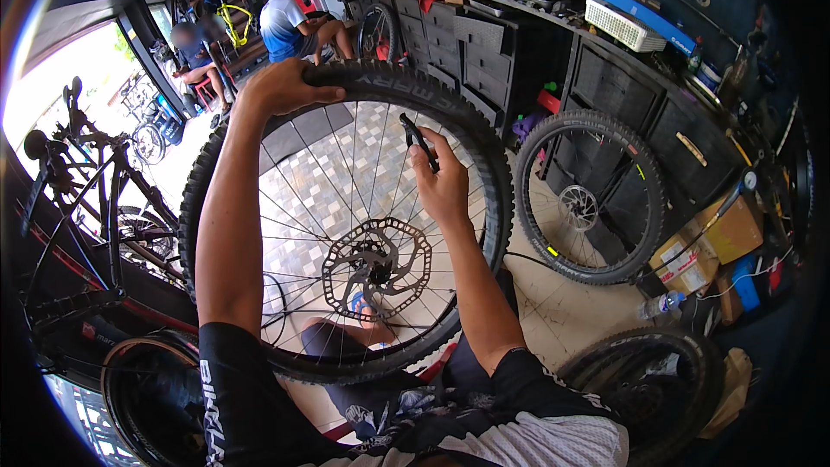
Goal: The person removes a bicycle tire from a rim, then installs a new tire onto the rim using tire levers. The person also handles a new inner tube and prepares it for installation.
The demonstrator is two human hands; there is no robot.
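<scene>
in the head view, the wheel stands up before the person, disc rotor facing them and its lower edge by their lap; what bears its weight down there cannot be told. the left hand grips the tyre at the upper left, its forearm crossing in front of the spokes. the right hand is closed around a small black tool, within the wheel's outline. the tool's upper end points toward the rim near the top; whether it touches there cannot be told.

the step in hand looks like tool work at the tyre's edge, with the left hand steadying the wheel and the right hand bringing the tool to bear. a next move of that sort would call for a firm left grip and the tool's tip set right at the seam of tyre and rim, clear of the spokes. whether the tyre is fully seated cannot be made out.

to the right, a second wheel leans by the black drawers, with a box and bottle beyond it. a bike stands at the left.
</scene>
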